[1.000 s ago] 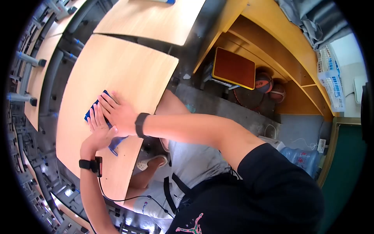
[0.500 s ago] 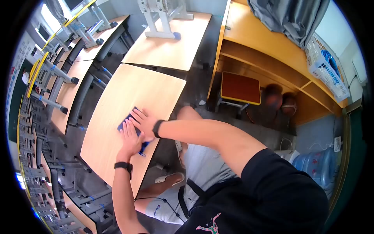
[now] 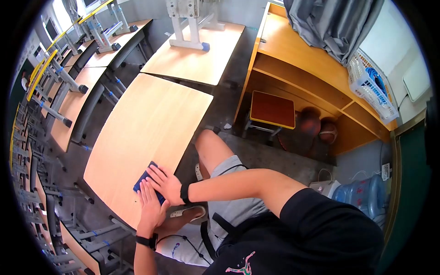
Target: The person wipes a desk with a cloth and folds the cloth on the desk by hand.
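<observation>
In the head view, the right hand (image 3: 166,185) is lying palm down on a dark blue cloth (image 3: 149,176), fingers extended and pointing toward the upper left. The left hand (image 3: 152,208) is pressing beside it, its fingers reaching onto the cloth's lower side and its thumb lying close to the right hand. Neither hand is clenching; both are resting flat rather than gripping. The cloth is lying on the desk (image 3: 146,123), near the edge closest to the person, and is showing around the fingers of both hands. A black band (image 3: 184,193) is circling the right wrist, and a black watch (image 3: 147,241) is sitting on the left one.

Beyond the desk, a second desk (image 3: 201,62) is carrying a pale metal frame (image 3: 193,34). To the right, a brown-topped stool (image 3: 273,109) is standing at a wooden cabinet (image 3: 305,48), with a ball (image 3: 327,132) near it. A white basket (image 3: 372,89) is holding something blue on the cabinet top, beside a grey curtain (image 3: 337,30). A blue water jug (image 3: 362,195) is standing lower right.
</observation>
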### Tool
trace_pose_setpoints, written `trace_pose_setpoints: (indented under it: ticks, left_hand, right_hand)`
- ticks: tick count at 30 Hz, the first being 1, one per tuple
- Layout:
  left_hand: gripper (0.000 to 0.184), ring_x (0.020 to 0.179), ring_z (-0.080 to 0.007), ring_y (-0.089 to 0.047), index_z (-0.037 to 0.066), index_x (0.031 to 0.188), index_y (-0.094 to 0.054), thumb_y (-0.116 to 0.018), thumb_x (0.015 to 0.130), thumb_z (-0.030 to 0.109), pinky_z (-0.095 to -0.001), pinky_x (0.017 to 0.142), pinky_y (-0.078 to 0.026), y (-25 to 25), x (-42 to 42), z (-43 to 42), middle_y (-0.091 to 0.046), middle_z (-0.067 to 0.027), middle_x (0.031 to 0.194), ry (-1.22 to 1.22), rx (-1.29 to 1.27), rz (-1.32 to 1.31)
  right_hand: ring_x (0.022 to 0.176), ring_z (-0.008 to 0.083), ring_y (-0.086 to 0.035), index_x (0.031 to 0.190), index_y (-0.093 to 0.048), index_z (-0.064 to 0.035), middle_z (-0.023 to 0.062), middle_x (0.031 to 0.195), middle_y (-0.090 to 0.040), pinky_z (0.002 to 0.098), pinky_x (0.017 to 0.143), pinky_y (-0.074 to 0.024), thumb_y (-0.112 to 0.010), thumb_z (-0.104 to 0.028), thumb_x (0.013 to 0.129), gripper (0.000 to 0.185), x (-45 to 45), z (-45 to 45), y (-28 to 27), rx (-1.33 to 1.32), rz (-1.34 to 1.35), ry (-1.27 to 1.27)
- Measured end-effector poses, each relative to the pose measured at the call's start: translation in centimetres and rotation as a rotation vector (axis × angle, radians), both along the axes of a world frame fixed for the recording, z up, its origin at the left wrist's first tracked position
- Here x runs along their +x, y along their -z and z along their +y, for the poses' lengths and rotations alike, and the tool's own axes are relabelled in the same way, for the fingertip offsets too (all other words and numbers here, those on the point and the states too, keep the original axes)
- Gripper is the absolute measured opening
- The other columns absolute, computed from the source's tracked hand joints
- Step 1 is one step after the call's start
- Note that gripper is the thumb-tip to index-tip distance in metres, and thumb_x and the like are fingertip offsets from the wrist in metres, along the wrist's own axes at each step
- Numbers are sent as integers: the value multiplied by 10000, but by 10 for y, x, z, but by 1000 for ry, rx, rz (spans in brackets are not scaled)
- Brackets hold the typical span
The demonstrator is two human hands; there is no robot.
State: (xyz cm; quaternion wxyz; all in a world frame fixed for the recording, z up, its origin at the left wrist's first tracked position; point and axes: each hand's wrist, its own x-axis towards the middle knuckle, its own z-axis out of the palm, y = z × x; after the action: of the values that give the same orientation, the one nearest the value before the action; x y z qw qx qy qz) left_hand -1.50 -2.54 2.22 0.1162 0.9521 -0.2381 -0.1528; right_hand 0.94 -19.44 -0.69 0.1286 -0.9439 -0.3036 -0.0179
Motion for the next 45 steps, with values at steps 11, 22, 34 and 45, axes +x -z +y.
trace_pose_setpoints:
  ticks: [11,22,34,45]
  left_hand:
    - [859,1510,-487,-14,-162,1515,-84,-425,1001,435,-575,1211,-18,7,22,50,-68,-362,1597,4,-12,103]
    - [814,1532,-385,-96,-70,1544,-183,-494,996,446,-500,1233,-92,34,152,124,-164,-266,1622,-185,-13,-217]
    - [983,1535,-319,-132,-3,1567,-205,-267,952,761,-453,1244,-105,46,253,168,-192,-207,1637,-523,-31,-406]
    - [992,1525,-390,-129,-93,1534,-201,-376,958,695,-519,1232,-99,36,107,157,-200,-313,1595,-506,39,-336]
  right_hand:
    - [1513,479,-57,1466,-375,88,335,1598,-185,682,1157,-5,-469,-500,835,868,35,60,31,191,235,-64]
    - [1533,414,-1,1580,-93,27,252,1654,-39,534,1226,-61,-715,-820,604,1434,207,128,-56,-497,346,-319]
    - [1502,425,-179,1567,-210,-41,268,1608,-201,509,1223,-176,-577,-550,905,912,333,188,15,-219,-293,-497]
    - [1507,436,-171,1546,-256,14,318,1598,-198,521,1222,-148,-499,-517,887,881,184,177,16,-126,-215,-491]
